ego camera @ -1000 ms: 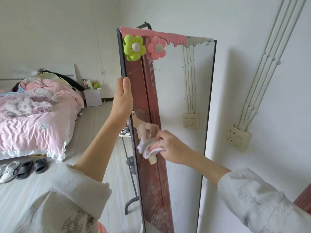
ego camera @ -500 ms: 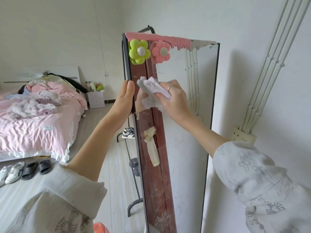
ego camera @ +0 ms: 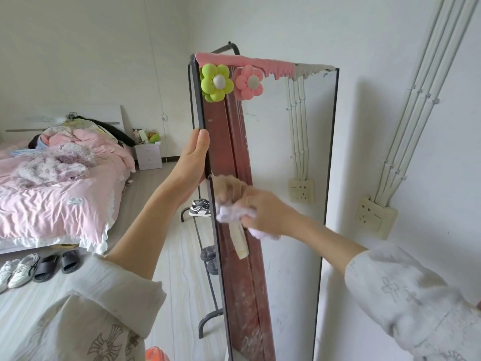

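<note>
Head view: the upright mirror [ego camera: 291,142] is gripped at its left edge by the left hand [ego camera: 194,157]; a cloth [ego camera: 231,213], clutched in the right hand [ego camera: 263,209], is pressed mid-glass.

Home bedroom, bed [ego camera: 52,204] with pink bedding, nightstand [ego camera: 148,157], shoes [ego camera: 18,268] on floor, standing mirror [ego camera: 291,178], wall sockets [ego camera: 374,217]

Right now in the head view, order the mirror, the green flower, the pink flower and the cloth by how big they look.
1. mirror, far the largest.
2. green flower and pink flower look alike, so unranked.
The cloth is blurred and partly hidden by the right hand, so I cannot rank it against them.
</note>
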Motion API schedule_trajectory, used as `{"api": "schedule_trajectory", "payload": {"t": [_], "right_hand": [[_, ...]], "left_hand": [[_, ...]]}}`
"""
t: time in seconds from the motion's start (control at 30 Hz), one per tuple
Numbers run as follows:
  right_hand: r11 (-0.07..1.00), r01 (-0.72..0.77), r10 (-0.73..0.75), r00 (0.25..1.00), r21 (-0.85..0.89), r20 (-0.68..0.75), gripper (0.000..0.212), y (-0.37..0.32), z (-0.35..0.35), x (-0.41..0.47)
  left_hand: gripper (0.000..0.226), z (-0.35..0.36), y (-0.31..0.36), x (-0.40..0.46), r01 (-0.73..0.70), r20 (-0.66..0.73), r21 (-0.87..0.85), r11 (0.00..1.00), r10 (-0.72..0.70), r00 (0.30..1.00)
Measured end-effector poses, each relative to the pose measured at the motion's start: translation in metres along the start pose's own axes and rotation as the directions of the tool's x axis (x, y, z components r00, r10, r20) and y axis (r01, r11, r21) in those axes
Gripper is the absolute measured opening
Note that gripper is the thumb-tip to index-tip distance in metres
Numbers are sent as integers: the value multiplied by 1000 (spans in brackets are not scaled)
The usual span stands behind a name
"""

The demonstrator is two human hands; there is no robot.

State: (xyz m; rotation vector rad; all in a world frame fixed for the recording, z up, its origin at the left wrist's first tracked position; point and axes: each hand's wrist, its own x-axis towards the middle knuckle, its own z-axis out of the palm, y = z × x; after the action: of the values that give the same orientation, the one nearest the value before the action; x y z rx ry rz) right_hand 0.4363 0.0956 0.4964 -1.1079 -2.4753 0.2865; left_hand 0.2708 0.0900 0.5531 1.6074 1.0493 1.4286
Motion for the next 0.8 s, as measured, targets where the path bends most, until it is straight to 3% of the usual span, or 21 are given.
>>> {"api": "schedule_trajectory", "payload": {"t": [0.1, 0.27, 0.37, 0.47, 0.57, 0.67, 0.8], "right_hand": [[988, -16, 68, 939, 154, -337, 13, -10, -36, 16], [983, -133, 183, 748, 126, -638, 4, 1, -71, 35], [935, -219, 353, 614, 278, -706, 14, 15, -82, 45], [909, -277, 417, 596, 311, -686, 26, 17, -84, 55], [952, -218, 305, 652, 214, -694, 25, 5, -73, 64], [997, -68, 75, 702, 38, -708, 34, -10, -57, 68], [989, 82, -144, 688, -121, -711, 42, -17, -50, 68]], "left_hand": [[33, -3, 0, 0, 39, 36, -72, 997, -37, 999], [27, -8, -3, 4, 61, 45, -121, 991, -56, 997], [21, -9, -4, 7, 79, 34, -123, 989, -75, 997], [25, -8, -5, 7, 71, 21, -104, 992, -69, 997], [23, -11, -7, 9, 88, 36, -144, 986, -83, 996], [25, -12, -9, 9, 79, 100, -170, 982, -62, 993], [36, -10, -11, 8, 82, 196, -228, 970, -37, 980]]}}
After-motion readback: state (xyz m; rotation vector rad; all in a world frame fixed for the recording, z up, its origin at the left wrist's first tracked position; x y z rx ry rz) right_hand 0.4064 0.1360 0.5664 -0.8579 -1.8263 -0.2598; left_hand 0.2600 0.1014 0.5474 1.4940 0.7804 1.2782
